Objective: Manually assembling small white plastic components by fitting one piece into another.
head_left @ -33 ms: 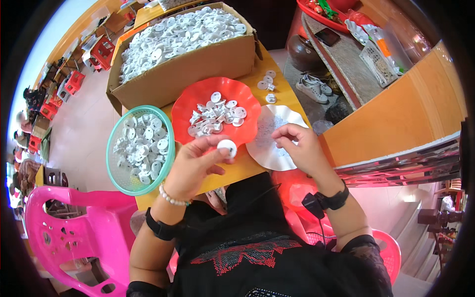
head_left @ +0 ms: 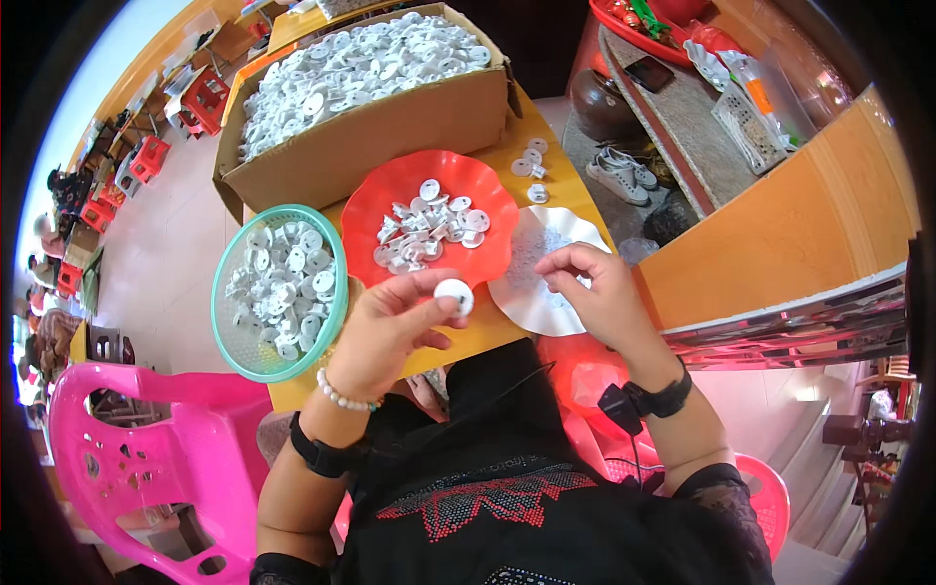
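From far off, I look down through the head camera at a round white disc (head_left: 453, 295). It sits at the tips of the left hand's (head_left: 385, 317) thumb and first finger, and they pinch it. The thumb lies on the low left part of its flat face, near a small dark spot. The first finger is behind its top left edge, and the other fingers curl below. Most of the flat face points up at me.

My right hand (head_left: 597, 292) is over the right side of a wavy white plate (head_left: 561, 317). Its thumb and first finger bend toward each other. I cannot tell if they pinch something tiny. Little see-through bits (head_left: 531, 244) lie on the plate.

Just past the disc is a red dish (head_left: 495, 200) with a pile of white parts (head_left: 421, 229). A green basket (head_left: 231, 336) full of more stands to its left. Behind them, a big brown box (head_left: 380, 136) is heaped with them too. A few loose parts (head_left: 527, 166) lie on the yellow table (head_left: 483, 327), past the plate.
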`<move>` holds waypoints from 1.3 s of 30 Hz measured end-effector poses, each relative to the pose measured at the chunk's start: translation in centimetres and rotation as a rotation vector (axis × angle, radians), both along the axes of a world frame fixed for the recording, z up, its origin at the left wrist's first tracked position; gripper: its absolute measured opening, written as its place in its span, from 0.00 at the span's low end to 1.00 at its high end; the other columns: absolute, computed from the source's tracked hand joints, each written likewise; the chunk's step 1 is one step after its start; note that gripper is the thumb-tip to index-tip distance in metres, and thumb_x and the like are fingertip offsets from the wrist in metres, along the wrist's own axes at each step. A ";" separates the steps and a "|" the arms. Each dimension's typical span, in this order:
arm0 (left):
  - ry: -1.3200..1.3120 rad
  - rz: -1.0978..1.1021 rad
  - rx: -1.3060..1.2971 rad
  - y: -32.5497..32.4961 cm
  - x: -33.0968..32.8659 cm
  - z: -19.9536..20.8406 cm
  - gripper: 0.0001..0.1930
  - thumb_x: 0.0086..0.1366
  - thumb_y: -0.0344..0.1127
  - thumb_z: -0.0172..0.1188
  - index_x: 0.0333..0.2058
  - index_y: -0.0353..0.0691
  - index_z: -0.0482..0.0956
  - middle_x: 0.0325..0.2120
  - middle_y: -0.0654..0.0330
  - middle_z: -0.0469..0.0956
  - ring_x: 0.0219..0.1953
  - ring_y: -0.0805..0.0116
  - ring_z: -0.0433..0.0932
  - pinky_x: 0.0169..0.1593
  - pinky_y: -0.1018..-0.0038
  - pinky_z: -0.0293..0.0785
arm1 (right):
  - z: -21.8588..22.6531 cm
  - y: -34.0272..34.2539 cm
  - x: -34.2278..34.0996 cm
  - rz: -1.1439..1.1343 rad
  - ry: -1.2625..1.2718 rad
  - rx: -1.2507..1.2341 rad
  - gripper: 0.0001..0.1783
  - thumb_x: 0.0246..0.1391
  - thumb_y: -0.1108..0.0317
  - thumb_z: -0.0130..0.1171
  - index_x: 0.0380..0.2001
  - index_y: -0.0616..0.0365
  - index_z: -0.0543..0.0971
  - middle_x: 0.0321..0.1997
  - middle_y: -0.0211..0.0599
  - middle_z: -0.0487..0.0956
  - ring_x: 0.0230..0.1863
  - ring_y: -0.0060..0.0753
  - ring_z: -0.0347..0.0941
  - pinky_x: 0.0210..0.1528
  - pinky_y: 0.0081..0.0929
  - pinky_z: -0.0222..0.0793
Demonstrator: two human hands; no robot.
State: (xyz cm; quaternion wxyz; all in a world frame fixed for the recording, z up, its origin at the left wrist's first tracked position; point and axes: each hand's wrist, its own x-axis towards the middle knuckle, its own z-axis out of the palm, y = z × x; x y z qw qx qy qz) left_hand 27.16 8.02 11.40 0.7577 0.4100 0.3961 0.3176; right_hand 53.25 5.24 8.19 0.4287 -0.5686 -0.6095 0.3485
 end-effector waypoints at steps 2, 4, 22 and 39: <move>-0.044 0.021 -0.005 -1.3 0.3 0.3 0.16 0.63 0.26 0.60 0.51 0.36 0.76 0.38 0.60 0.81 0.38 0.73 0.81 0.37 0.79 0.79 | 2.7 -0.8 -1.3 0.033 -0.014 0.057 0.06 0.52 0.75 0.59 0.33 0.63 0.82 0.31 0.35 0.82 0.36 0.25 0.77 0.42 0.23 0.71; -0.103 0.028 -0.017 -2.0 0.5 0.6 0.19 0.62 0.21 0.59 0.53 0.37 0.75 0.40 0.59 0.80 0.39 0.71 0.81 0.38 0.77 0.81 | 4.8 -1.6 -2.7 0.062 -0.027 0.111 0.06 0.51 0.74 0.59 0.32 0.63 0.82 0.32 0.39 0.82 0.37 0.30 0.78 0.43 0.25 0.72; -0.001 -0.103 0.159 -3.7 0.9 1.3 0.21 0.61 0.23 0.61 0.53 0.34 0.69 0.39 0.59 0.79 0.38 0.75 0.81 0.32 0.84 0.78 | 7.7 -3.2 -5.0 0.252 -0.367 0.319 0.03 0.50 0.73 0.60 0.30 0.55 0.78 0.31 0.30 0.77 0.38 0.36 0.75 0.60 0.48 0.58; 0.006 -0.110 0.124 -4.1 0.9 2.0 0.20 0.61 0.24 0.63 0.51 0.30 0.73 0.38 0.59 0.81 0.37 0.77 0.80 0.41 0.81 0.77 | 8.1 -3.5 -5.3 0.303 -0.444 0.373 0.03 0.48 0.75 0.59 0.28 0.56 0.76 0.30 0.33 0.76 0.38 0.38 0.75 0.60 0.49 0.59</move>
